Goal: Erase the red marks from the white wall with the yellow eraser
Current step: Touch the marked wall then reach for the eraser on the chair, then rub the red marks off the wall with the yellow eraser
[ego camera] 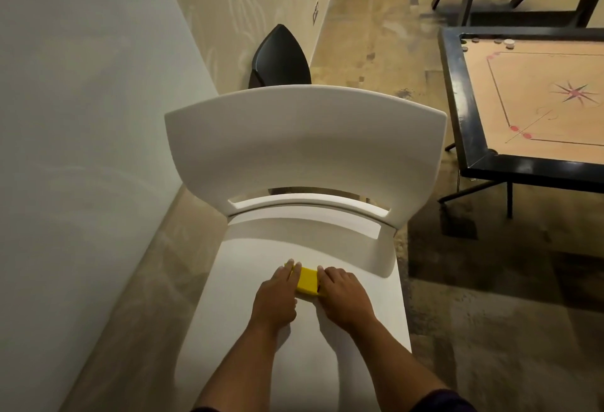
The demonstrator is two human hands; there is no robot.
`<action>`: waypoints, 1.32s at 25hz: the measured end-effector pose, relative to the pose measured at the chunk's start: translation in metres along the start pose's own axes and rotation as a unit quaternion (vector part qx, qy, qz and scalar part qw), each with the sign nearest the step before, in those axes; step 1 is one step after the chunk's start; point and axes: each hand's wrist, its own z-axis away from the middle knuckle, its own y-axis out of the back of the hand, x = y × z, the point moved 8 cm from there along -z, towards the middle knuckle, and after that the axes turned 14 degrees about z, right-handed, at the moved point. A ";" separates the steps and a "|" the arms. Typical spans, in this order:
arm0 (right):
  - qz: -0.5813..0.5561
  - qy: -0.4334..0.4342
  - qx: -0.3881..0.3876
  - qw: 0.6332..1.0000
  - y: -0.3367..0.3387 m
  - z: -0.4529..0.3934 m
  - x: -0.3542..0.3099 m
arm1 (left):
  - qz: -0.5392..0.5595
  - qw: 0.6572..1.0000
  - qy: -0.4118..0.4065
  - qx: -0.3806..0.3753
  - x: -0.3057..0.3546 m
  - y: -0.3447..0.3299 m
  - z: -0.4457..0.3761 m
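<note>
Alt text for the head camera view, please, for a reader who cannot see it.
Both hands, left hand and right hand, rest flat on a white chair seat, flanking a yellow eraser. A white wall runs along the left; a carrom board stands right.

A single wide-angle view looked forward and steeply down from the person's head, close above a white chair point(304, 150). The chair's seat filled the lower centre, its backrest facing the camera. A white wall point(81, 117) ran along the chair's left side, a carrom board point(536, 101) stood to its right, and a black chair point(281, 58) sat just beyond it.
</note>
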 end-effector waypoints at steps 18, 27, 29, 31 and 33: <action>0.023 0.212 0.184 0.959 0.097 -0.013 -0.099 | -0.062 0.979 -0.012 0.194 -0.017 0.098 0.124; 0.025 0.329 0.331 0.884 0.219 -0.031 -0.223 | -0.219 0.911 0.038 0.347 -0.047 0.227 0.239; 0.027 0.355 0.353 0.866 0.248 -0.030 -0.258 | -0.239 0.896 0.067 0.369 -0.053 0.255 0.273; 0.030 0.380 0.379 0.843 0.277 -0.026 -0.293 | -0.267 0.876 0.097 0.390 -0.058 0.282 0.306; 0.032 0.405 0.415 0.814 0.306 -0.020 -0.322 | -0.293 0.858 0.116 0.405 -0.062 0.307 0.335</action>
